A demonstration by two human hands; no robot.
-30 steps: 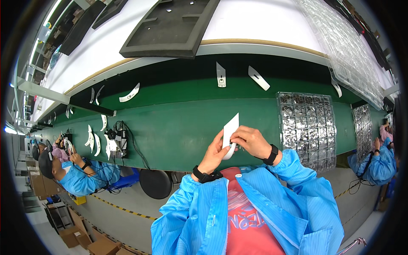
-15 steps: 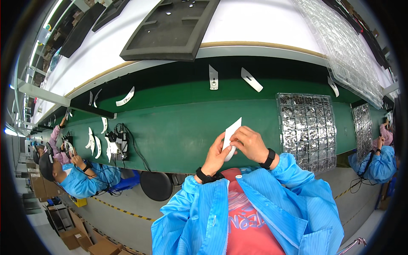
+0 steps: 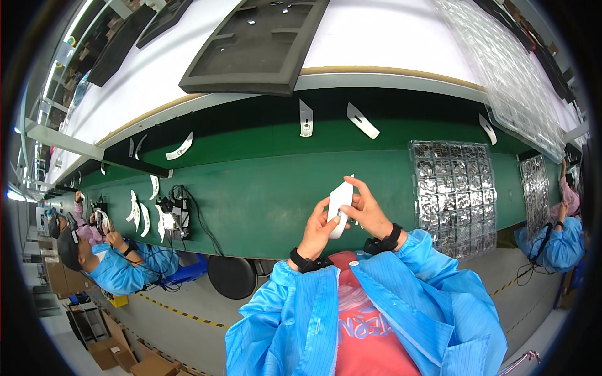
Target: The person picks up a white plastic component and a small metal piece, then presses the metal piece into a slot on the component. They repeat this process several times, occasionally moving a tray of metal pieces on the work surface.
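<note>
Both hands are on a white, flat plastic piece (image 3: 339, 202) with an angled upper end, held above the near edge of the green bench. My left hand (image 3: 316, 230) is closed around its left side and lower part, thumb on its face. At the right edge, my right hand (image 3: 369, 215) grips it with a finger reaching the top corner. The piece's back is hidden, and a small bit beneath the right fingers is too small to name. On the bench's far strip lie a white piece with a square cutout (image 3: 306, 119) and a slotted white piece (image 3: 363, 121).
Right of my hands lies a clear compartment tray (image 3: 453, 194) of small packed parts. Black devices with cables (image 3: 179, 210) and curved white pieces (image 3: 145, 219) are at the left. A raised shelf holds a black foam tray (image 3: 251, 66). Co-workers sit at both sides; a black stool (image 3: 231, 274) stands nearby.
My right hand has shifted its fingers from a pinch at the piece's face to its right edge and top. The white piece has turned more upright. The view has shifted slightly.
</note>
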